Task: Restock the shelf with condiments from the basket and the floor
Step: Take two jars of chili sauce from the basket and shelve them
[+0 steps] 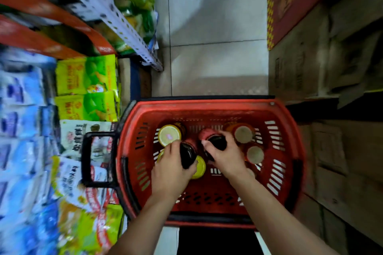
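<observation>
Slotted red plastic basket (132, 151) on glossy tiled floor (217, 27), holding round jars. Left hand (173, 168) clamped on black-lidded jar (187, 154); right hand (224, 156) clamped on second black-lidded jar (216, 141). Yellow flat-lidded jar (169, 135) just beside.

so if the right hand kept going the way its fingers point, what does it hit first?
The right hand is already closed on a black-lidded jar. Past it, up and left, probably the far wall of the red basket; depth is unclear.

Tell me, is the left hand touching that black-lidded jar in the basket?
Touching: the head view shows the left hand wrapped around the black-lidded jar.
</observation>
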Tool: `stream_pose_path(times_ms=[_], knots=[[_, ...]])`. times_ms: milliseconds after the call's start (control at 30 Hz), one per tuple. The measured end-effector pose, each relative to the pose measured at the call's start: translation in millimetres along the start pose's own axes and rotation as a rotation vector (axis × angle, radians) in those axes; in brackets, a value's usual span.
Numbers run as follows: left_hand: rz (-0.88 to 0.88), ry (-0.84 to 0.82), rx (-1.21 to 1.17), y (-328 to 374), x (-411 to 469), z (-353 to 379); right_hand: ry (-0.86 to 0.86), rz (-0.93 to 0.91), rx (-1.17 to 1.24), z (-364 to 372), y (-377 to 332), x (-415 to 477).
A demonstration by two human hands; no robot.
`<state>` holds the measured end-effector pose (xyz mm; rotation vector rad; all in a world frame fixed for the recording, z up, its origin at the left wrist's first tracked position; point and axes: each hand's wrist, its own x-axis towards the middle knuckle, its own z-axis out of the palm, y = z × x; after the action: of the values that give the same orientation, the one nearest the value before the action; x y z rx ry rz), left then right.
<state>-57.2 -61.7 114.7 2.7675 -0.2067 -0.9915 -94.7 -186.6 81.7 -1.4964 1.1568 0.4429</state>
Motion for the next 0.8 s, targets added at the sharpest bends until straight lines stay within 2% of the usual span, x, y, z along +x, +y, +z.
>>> stream_pose_path(times_ms=[133, 267, 367, 533, 633, 700, 800], knots=[[0.083, 0.095, -0.054, 20, -64, -70, -0.008, -0.071, -0.042, -52, -46, -88], [0.253, 0.206, -0.127, 45, -139, -145, 0.021, -0.195, -0.086, -106, -85, -188], [0.337, 0.165, -0.245, 66, -187, -198, 0.082, -0.272, -0.119, -142, -111, -258], [0.661, 0.170, -0.220, 96, -258, -275, 0.206, -0.361, -0.131, -190, -131, -371], [0.926, 0.279, -0.096, 118, -293, -318, 0.329, -0.430, -0.100, -212, -129, -430], [1.086, 0.252, -0.053, 133, -321, -341, 0.434, -0.459, -0.110, -223, -120, -470], [1.209, 0.055, -0.082, 156, -362, -359, 0.592, -0.465, -0.092, -233, -104, -527]])
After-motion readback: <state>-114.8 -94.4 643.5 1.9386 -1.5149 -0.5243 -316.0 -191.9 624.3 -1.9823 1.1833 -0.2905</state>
